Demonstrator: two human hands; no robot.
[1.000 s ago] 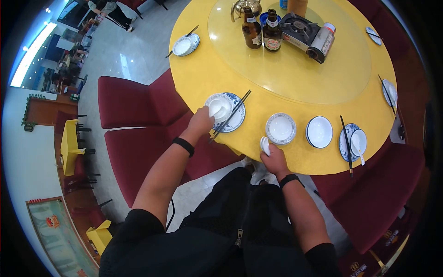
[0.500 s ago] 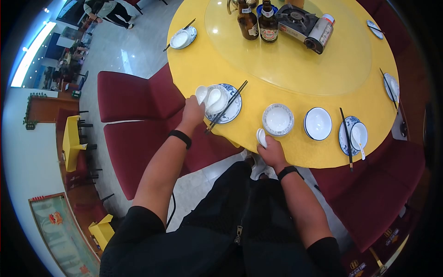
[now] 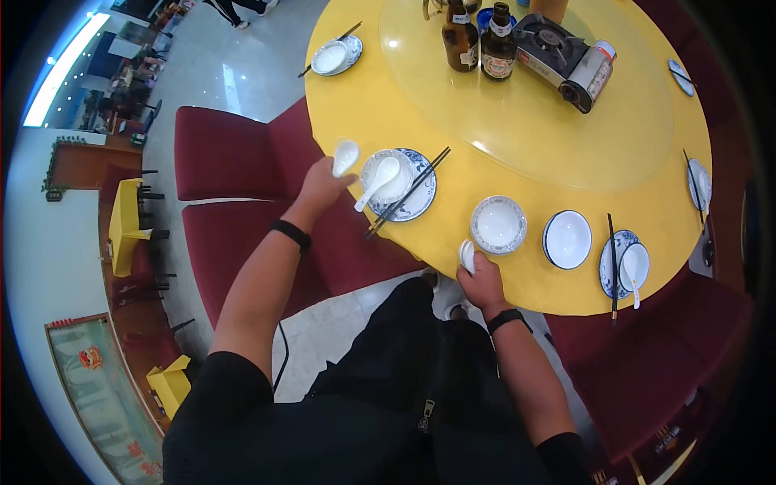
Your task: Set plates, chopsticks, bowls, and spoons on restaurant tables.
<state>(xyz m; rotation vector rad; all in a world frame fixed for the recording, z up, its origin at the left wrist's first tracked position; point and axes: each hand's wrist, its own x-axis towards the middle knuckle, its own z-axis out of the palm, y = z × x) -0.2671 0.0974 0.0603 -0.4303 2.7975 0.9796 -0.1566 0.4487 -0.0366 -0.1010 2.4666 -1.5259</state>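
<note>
My left hand [image 3: 320,186] is raised just off the left edge of the round yellow table [image 3: 453,234] and grips a small white cup [image 3: 345,155]. Beside it sits a blue-patterned plate [image 3: 420,198] carrying a white bowl [image 3: 380,182], a white spoon [image 3: 373,186] and black chopsticks [image 3: 406,192]. My right hand [image 3: 482,279] rests at the near table edge, closed on another small white cup [image 3: 466,255]. Just beyond it stand a white patterned bowl [image 3: 499,225] and a blue-rimmed bowl [image 3: 567,239].
A glass turntable [image 3: 525,113] holds two beer bottles [image 3: 478,36] and a portable gas stove [image 3: 566,56]. More place settings [image 3: 626,267] ring the table. Red chairs [image 3: 234,153] stand left and right of me. A yellow-clothed table [image 3: 125,230] is far left.
My left hand has taken the small cup away from the plate and moved it up and left, off the table edge. The right hand has kept its cup at the near edge.
</note>
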